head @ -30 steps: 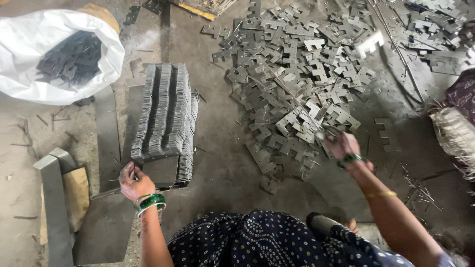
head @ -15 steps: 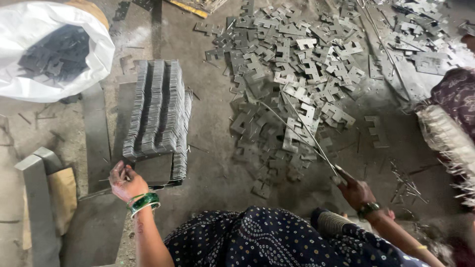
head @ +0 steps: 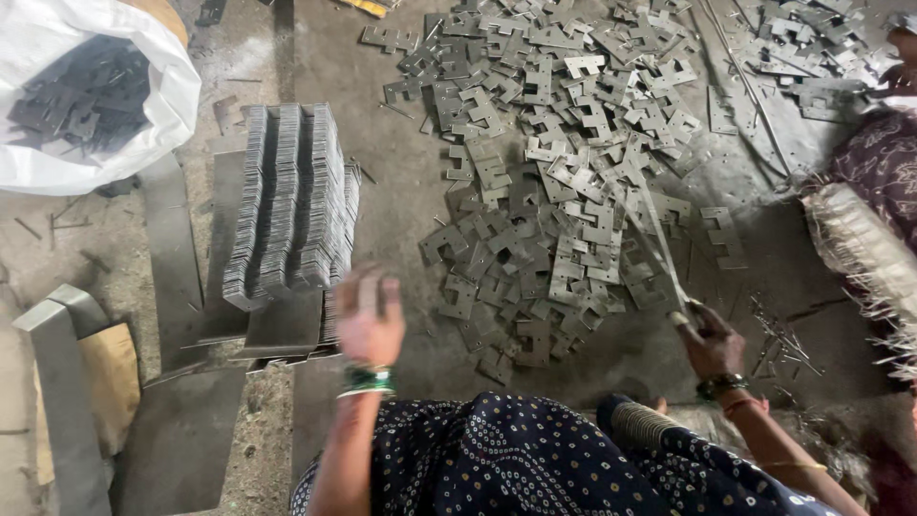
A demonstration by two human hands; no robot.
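Floor sorting station: stamped metal plates, one sack, two hands at work.

The right hand point(head: 709, 336), at 4 o'clock, has its fingers clamped on the near end of a long thin metal strip point(head: 654, 229), which runs up toward 1 o'clock over the loose heap of notched plates point(head: 554, 191) spread on the floor point(head: 401, 191). The left hand point(head: 369, 317), blurred, hovers with fingers apart and empty just beside the near end of the stacked plates point(head: 291, 201), which stand on edge in tight rows at 10 o'clock on flat sheets. The white sack point(head: 172, 105) at 11 o'clock lies open and holds dark plates of the same kind, partly filled. A grey angle bar point(head: 57, 382) rests at 8 o'clock. Patterned cloth belonging to another person shows at 3 o'clock.
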